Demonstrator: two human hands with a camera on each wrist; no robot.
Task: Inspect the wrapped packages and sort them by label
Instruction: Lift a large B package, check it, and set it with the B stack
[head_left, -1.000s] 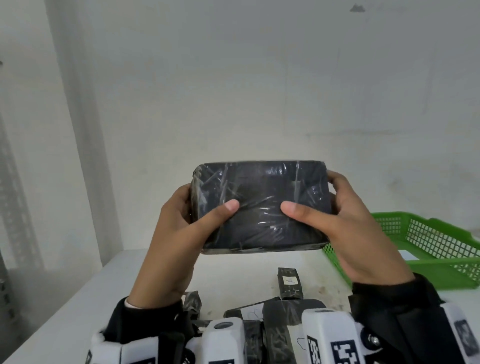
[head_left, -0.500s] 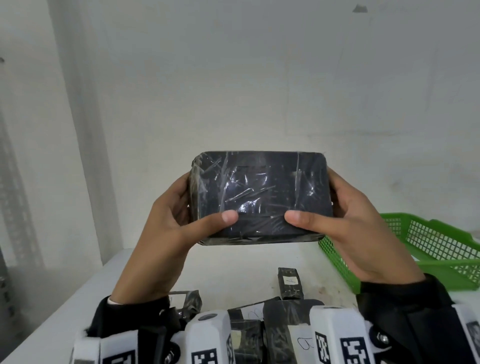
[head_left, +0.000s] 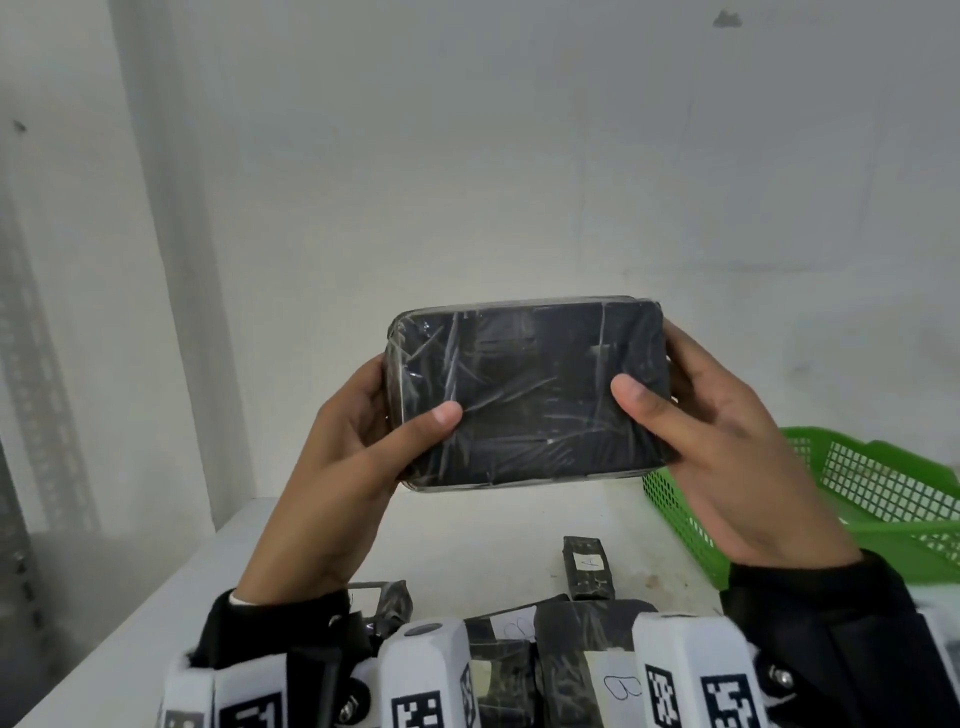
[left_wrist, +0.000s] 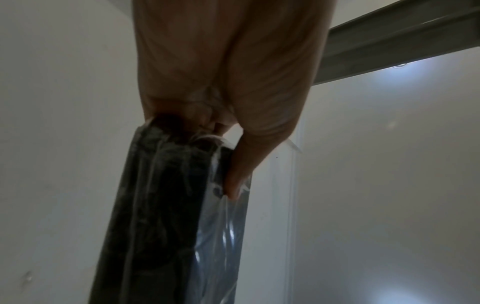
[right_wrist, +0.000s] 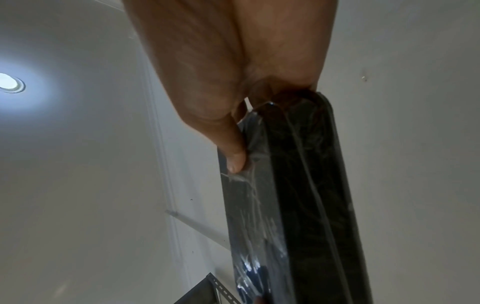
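A black package (head_left: 530, 395) wrapped in clear film is held up in front of the wall, its broad face toward me; no label shows on that face. My left hand (head_left: 363, 441) grips its left end, thumb on the front and fingers behind. My right hand (head_left: 711, 431) grips the right end the same way. In the left wrist view the package (left_wrist: 166, 216) appears edge-on below the left hand (left_wrist: 233, 115), thumb pressed on the film. The right wrist view shows the package (right_wrist: 298, 195) edge-on under the right hand (right_wrist: 233, 102).
Below on the white table (head_left: 467, 540) lie several more black wrapped packages, a small one (head_left: 587, 566) with a white label, and others (head_left: 571, 649) near my wrists. A green mesh basket (head_left: 883, 499) stands at the right. A grey shelf upright (head_left: 21, 364) runs along the left.
The package has tipped so its broad face turns more toward me, and it has risen slightly. Both thumbs have slid along the front face.
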